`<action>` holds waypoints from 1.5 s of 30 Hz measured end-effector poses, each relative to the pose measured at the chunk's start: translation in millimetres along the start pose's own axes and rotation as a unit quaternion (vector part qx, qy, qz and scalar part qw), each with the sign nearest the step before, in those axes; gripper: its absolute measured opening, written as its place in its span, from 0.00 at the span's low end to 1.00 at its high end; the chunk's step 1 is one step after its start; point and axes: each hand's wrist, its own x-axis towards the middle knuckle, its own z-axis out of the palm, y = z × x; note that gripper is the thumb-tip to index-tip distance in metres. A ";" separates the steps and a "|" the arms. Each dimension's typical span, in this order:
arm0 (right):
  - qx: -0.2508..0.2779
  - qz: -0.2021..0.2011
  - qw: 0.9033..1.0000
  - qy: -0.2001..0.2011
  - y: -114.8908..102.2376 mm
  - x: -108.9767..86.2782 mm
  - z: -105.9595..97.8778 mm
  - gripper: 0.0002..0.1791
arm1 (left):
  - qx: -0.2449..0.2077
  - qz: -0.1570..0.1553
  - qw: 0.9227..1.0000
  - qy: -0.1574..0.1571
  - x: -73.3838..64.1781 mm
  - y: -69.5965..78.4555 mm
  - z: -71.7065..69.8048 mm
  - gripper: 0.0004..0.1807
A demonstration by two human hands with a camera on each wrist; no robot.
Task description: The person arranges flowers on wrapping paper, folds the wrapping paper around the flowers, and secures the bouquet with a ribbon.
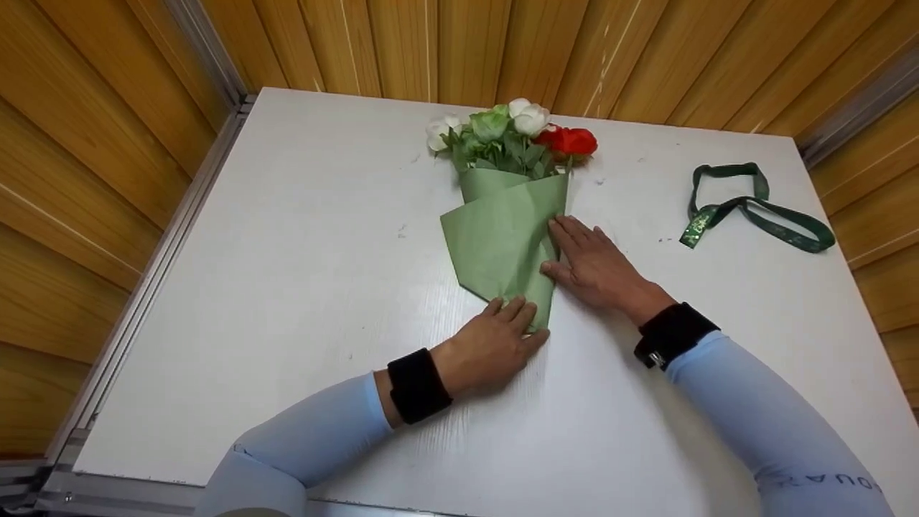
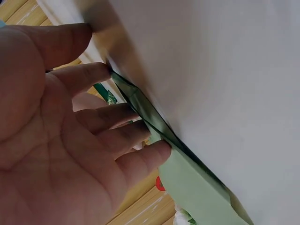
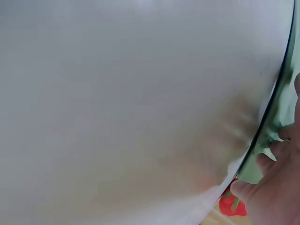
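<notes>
Wrap (image 1: pixel 495 237): on counter (image 1: pixel 323 251), lying flat.
Long axis: approx. fore-aft; narrow end nr, blooms (image 1: pixel 530 117) at far end.
L hand (image 1: pixel 488 352): nearest wrap's narrow end; fingers extended, touching it, not clenched.
R hand (image 1: pixel 599 269): at wrap's R edge, farther up than L; fingers straight, resting on it, no grasp.
In wrap: white, green + red blooms w/ leaves (image 1: pixel 528 154), heads out past far rim.
Ribbon (image 1: pixel 761 189): R of wrap, well apart; R hand nearer.
</notes>
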 end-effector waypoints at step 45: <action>0.009 0.125 0.991 -0.042 4.7 47.6 -6.1 0.59 | -0.019 -0.007 0.997 -0.068 2.9 1.3 -2.8 0.28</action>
